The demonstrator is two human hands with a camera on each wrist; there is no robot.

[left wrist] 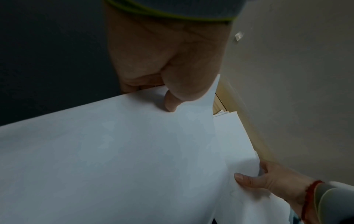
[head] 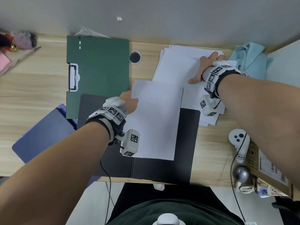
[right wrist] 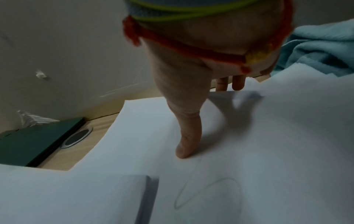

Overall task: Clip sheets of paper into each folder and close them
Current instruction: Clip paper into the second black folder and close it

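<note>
- Right now the left hand (head: 129, 101) pinches the top left corner of a small bunch of white sheets (head: 155, 120), with the thumb on top and the fingers curled under.
- These sheets are plain and white. They hang over the black folder (head: 186, 143) and hide much of it. I cannot count how many sheets are in the bunch.
- The black folder lies open and flat at the near edge of the worktop (head: 32, 85), with a fold line down its middle.
- The right hand (head: 203, 69) rests flat on the big pile of paper (head: 175, 67), with its fingers straight and spread. It grips nothing. The thumb tip presses on a sheet that has a thin pencil loop drawn on it.
- The pile of paper is messy, with sheets fanned out. It sits on the right part of the worktop, just past the black folder.
- I count three folders: one black, one green, one blue.
- The green folder (head: 100, 72) lies behind the black one. It has a metal clip (head: 73, 77) on its left side, and the black folder covers its near corner.
- The blue folder (head: 43, 135) lies shut at the left, partly under the other two.
- One round hole cover (head: 135, 57) sits in the worktop between the green folder and the pile.
- One light blue cloth (head: 250, 60) lies bunched at the far right.
- One white controller (head: 239, 143) lies near the right edge.
</note>
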